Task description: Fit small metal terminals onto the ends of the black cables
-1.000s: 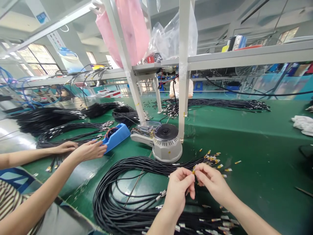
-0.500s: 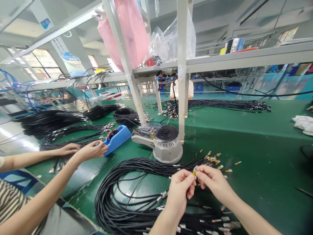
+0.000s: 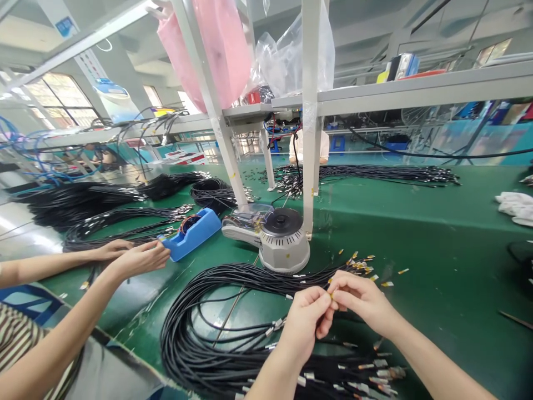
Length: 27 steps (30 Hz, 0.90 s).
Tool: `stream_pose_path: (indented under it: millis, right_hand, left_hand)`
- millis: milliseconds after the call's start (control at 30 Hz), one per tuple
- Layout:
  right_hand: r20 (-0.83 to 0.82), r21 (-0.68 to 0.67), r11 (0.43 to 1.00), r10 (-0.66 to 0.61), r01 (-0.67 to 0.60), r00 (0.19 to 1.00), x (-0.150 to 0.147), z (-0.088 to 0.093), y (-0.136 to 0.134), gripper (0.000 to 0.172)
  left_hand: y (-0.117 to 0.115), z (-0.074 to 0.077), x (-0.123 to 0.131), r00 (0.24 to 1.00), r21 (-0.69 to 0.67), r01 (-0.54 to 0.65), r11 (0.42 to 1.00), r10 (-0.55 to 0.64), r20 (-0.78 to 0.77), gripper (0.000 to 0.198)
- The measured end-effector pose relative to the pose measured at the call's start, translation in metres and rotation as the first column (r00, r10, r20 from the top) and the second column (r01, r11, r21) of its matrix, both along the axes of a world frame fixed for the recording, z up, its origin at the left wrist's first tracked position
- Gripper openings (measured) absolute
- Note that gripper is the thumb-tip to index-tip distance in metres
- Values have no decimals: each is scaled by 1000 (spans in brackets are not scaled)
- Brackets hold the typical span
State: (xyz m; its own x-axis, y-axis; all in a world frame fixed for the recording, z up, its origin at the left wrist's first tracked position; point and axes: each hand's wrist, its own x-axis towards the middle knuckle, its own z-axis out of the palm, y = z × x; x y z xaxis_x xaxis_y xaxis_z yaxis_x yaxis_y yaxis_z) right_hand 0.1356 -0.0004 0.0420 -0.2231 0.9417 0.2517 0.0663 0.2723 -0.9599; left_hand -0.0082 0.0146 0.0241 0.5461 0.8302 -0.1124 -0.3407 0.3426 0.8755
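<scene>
My left hand (image 3: 310,319) is closed in a pinch around a cable end, its fingertips meeting those of my right hand (image 3: 362,300). Between them shows a small bit of yellow tape (image 3: 332,296) on that end; the fingers hide most of it. My right thumb and forefinger are pressed together on the same tip. Below and left of my hands, a bundle of black cables (image 3: 179,333) bends in a wide U on the green table (image 3: 449,300). Yellow-taped cable ends (image 3: 362,265) lie just beyond my right hand; bare and white-tagged ends (image 3: 378,378) lie nearer me.
A round tape dispenser (image 3: 284,244) stands behind the bundle, beside white shelf posts (image 3: 308,139). At left, a co-worker's hand (image 3: 145,256) reaches to a blue tape holder (image 3: 195,236). More black cables (image 3: 83,203) lie behind. White gloves (image 3: 516,206) rest far right.
My right fingers have closed further over the yellow-taped tip, covering more of it. The co-worker's hand has drawn left from the blue holder. The view has shifted slightly.
</scene>
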Motion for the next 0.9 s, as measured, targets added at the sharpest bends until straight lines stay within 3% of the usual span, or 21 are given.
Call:
stream_pose_path:
  millis: [167,233,267,300,367,433,500,567,633,700,800,833,900]
  right_hand:
    - [161,120,991,-73,54,984,-2,-1,-3,22]
    - [215,152,984,-121,89,969,2,-5,-2,22]
    - [234,153,982,-148,114,961,4,-7,0,21]
    - [248,143,980,-174,141,953,8,-11,2,19]
    - [263,97,980,-195,176,945,15,-18,7,17]
    - [266,36,986,-167,164,949,22,-25,12,15]
    - [264,-1,990,-133,138,956,27,-30,16,14]
    - [258,-12,992,-116,123,959,31,-30,18,15]
    - [248,8,987,-156,159,956,36,-27,19,23]
    - [237,46,958,-286,283,929,41,-22,20,26]
    - [207,55,881,-471,471,857,48,-12,19,24]
    - [202,40,869,-491,494,847,49,-8,18,24]
    - [204,7,869,-486,495,850,47,1,16,25]
  left_hand:
    - [3,0,-2,996,-45,86,995,-88,-28,29]
    - [3,0,-2,990,64,65,996,-56,-129,28]
    - [2,0,-2,977,188,21,982,20,-212,24]
    - [1,1,-2,944,346,-33,938,143,-296,18]
    - [-2,2,-2,835,638,-66,767,393,-385,13]
    - [-6,0,-2,779,761,111,640,419,-466,15]
    - [-9,-5,-1,715,732,413,541,305,-629,12]
    - [-12,-12,2,566,639,644,421,301,-768,10]
    - [-14,-20,4,438,567,742,358,381,-814,13]
    - [-15,-24,7,393,544,779,312,432,-811,10]
    - [-13,-22,7,417,585,755,296,471,-777,11]
    - [-12,-19,6,433,606,723,331,466,-772,13]
    - [-8,-14,4,453,621,632,465,429,-782,16]
